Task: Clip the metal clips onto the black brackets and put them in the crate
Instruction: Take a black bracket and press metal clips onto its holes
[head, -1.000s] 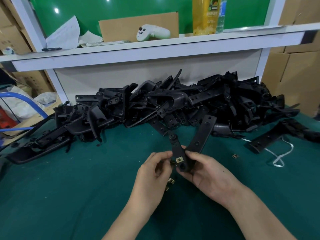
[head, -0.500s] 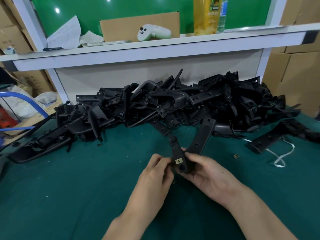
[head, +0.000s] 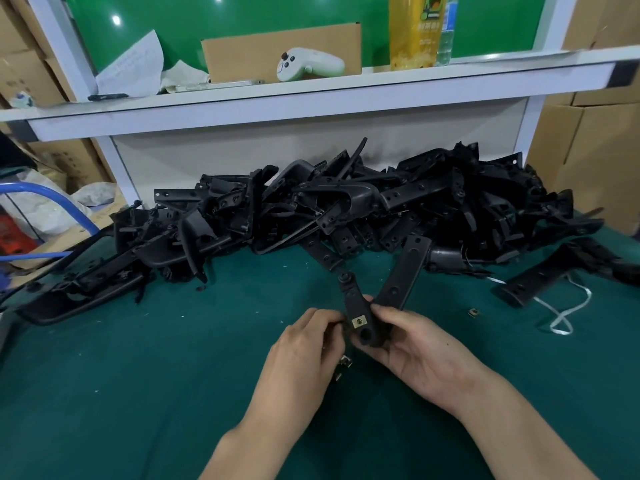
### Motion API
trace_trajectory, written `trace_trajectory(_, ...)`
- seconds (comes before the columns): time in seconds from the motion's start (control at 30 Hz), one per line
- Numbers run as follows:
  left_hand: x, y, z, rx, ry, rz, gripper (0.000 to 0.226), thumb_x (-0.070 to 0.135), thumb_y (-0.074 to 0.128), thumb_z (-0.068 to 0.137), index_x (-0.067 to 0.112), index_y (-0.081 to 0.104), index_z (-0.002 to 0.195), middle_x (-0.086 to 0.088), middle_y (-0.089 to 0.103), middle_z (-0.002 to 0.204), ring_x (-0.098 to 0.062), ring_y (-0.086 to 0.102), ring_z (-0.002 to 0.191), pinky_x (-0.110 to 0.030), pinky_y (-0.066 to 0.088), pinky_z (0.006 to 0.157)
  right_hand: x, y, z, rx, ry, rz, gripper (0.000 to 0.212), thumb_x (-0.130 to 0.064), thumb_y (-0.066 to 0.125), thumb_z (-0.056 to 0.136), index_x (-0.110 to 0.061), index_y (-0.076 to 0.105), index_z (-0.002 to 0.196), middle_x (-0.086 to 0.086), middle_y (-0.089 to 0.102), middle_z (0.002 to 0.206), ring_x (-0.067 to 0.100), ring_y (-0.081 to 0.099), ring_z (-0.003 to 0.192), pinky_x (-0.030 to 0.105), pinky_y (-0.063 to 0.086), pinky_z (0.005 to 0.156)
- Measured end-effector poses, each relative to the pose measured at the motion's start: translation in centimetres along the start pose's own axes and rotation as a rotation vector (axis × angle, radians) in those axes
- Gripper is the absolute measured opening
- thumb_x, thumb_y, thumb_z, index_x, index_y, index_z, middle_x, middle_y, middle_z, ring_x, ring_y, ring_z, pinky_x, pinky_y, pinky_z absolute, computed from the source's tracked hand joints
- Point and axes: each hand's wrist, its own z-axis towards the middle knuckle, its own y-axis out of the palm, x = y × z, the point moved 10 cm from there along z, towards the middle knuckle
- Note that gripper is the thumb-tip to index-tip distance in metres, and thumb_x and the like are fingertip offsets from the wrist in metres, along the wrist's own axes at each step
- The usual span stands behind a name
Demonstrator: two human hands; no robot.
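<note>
Passage: bare green mat (head: 131, 393) at near left and near right. Obstacles: heap of black brackets (head: 346, 209) spanning the back beneath a white shelf (head: 311, 102); lone bracket (head: 540, 282), white cord (head: 568, 313), loose clip (head: 471, 312) at right; held bracket (head: 401, 271) centre; small clips (head: 345, 362) by left hand (head: 304, 344).

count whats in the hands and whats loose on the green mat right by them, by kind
black bracket, held by the left hand and the right hand: 1
metal clip fitted on that bracket: 1
loose metal clips on the green mat: 3, two of them partly hidden by the left hand
total: 5
</note>
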Motion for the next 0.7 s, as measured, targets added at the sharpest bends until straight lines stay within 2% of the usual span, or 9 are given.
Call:
trace_trajectory(0.13,-0.7,0.5,-0.1,-0.041,-0.048,-0.075,0.007,0.030,0.056,0.097,0.035,0.056,0.101,0.020,0.059,0.092,-0.005,0.060,0.080,-0.030,0.051,0.066,0.0,-0.1,0.0,0.008,0.003,-0.015,0.037,-0.014,0.058,0.096,-0.003,0.061,0.131,0.020,0.068,0.122,0.029,0.067,0.110,0.039,0.057,0.095)
trace_trajectory(0.23,-0.8,0.6,-0.1,-0.050,-0.062,-0.108,0.010,0.030,0.056,0.096,0.039,0.053,0.100,0.022,0.059,0.095,-0.005,0.060,0.079,-0.027,0.051,0.066,0.0,-0.1,0.0,0.011,0.004,-0.018,0.036,-0.013,0.058,0.096,-0.003,0.062,0.131,0.020,0.069,0.121,0.027,0.068,0.104,0.038,0.059,0.090)
trace_trajectory(0.37,-0.6,1.0,0.0,-0.071,-0.034,-0.105,0.020,0.026,0.054,0.097,0.043,0.056,0.108,0.018,0.056,0.095,-0.007,0.059,0.080,-0.023,0.048,0.067,0.2,0.0,-0.1,-0.008,0.013,-0.028,0.039,-0.015,0.060,0.094,-0.004,0.061,0.132,0.021,0.067,0.126,0.030,0.066,0.110,0.041,0.057,0.094)
trace_trajectory(0.53,-1.8,1.4,0.0,-0.070,-0.173,-0.330,0.022,0.020,0.059,0.097,0.041,0.061,0.092,0.019,0.065,0.080,-0.001,0.058,0.067,-0.011,0.042,0.059,0.1,-0.2,0.0,0.000,0.006,-0.042,0.037,-0.015,0.058,0.096,-0.004,0.061,0.131,0.021,0.067,0.125,0.031,0.065,0.115,0.039,0.058,0.093)
trace_trajectory(0.7,-2.0,0.8,0.1,-0.021,-0.219,-0.392,0.021,0.021,0.064,0.095,0.038,0.058,0.086,0.019,0.065,0.076,0.001,0.055,0.064,-0.011,0.043,0.061,0.2,0.1,-0.1,-0.020,0.008,-0.031,0.037,-0.013,0.059,0.095,-0.002,0.061,0.130,0.021,0.068,0.121,0.028,0.070,0.103,0.038,0.059,0.084)
